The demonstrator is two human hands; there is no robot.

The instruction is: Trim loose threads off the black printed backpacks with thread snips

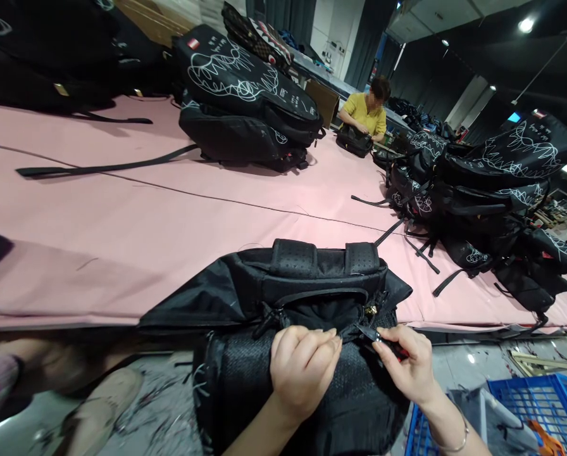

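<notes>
A black backpack [321, 405] hangs over the front edge of the table, its opening and two padded straps lying toward the tabletop. My left hand [305, 367] is closed in a pinch on the bag's fabric at the near edge of the opening. Between the thumb and fingers of my right hand [409, 364] are small dark thread snips [369, 334], partly hidden by the fingers. Their pointed tip reaches toward the fabric beside my left fingers. Just above the tip sits a gold-coloured zipper part [371, 310].
The pink-covered table [136, 234] carries stacked black backpacks [245, 107] and a larger pile [492, 183] at right, with loose straps. A person in yellow [365, 114] handles a black bag farther back. A blue crate [540, 399] stands at lower right; another person's leg [107, 399] shows at left.
</notes>
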